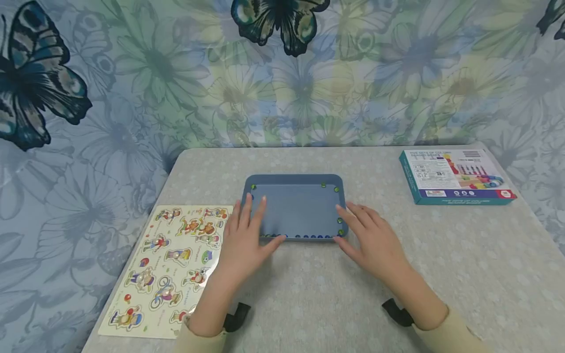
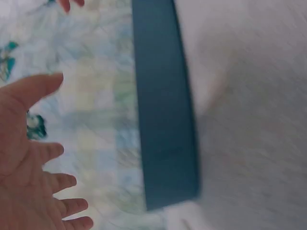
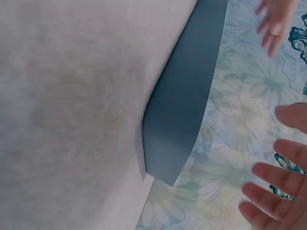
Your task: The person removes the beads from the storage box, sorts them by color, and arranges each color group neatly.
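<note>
A shallow blue-grey tray (image 1: 293,179) lies on the table with small glass marbles along its inner edges. Green marbles (image 1: 337,189) sit at the back corners and right side; blue marbles (image 1: 313,237) line the front. Over the tray's left end, my left hand (image 1: 244,240) has its fingers spread, its thumb reaching the front left rim. On the other side, my right hand (image 1: 375,240) is at the right rim, fingers extended and apart. Both wrist views show the tray's outer wall (image 2: 165,110) beside straight, spread fingers. Neither hand holds anything.
A cream sticker sheet (image 1: 178,256) with cartoon figures lies left of the tray, partly under the left arm. At the back right of the table (image 1: 450,274) is a flat teal and white box (image 1: 459,176). A floral cloth (image 1: 304,98) hangs behind.
</note>
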### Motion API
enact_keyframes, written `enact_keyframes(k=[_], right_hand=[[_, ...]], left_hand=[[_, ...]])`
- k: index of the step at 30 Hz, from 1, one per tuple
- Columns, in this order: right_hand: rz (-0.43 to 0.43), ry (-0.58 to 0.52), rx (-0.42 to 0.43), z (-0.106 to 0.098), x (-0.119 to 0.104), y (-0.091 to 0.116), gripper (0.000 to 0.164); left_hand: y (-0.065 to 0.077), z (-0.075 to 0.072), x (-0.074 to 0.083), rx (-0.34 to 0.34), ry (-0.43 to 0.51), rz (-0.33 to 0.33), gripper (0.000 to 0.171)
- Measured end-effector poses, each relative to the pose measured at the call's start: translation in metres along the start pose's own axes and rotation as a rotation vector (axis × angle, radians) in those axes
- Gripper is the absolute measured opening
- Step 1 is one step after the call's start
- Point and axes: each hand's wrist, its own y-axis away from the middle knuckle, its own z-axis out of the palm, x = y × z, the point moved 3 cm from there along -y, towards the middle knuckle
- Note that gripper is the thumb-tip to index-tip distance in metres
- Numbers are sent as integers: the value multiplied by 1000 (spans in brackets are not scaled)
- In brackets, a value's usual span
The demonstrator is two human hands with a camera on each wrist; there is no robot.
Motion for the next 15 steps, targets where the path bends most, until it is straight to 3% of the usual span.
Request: enact_keyframes(k=[3, 7, 15], right_hand=[[-11, -77, -10, 2, 0, -9, 50], [-1, -138, -107, 12, 0, -23, 31], [-36, -137, -318, 40, 1, -49, 24]], left_hand=[[-2, 0, -16, 10, 103, -77, 83], [-3, 6, -37, 11, 259, -181, 67], [-5, 24, -64, 1, 470, -287, 52]])
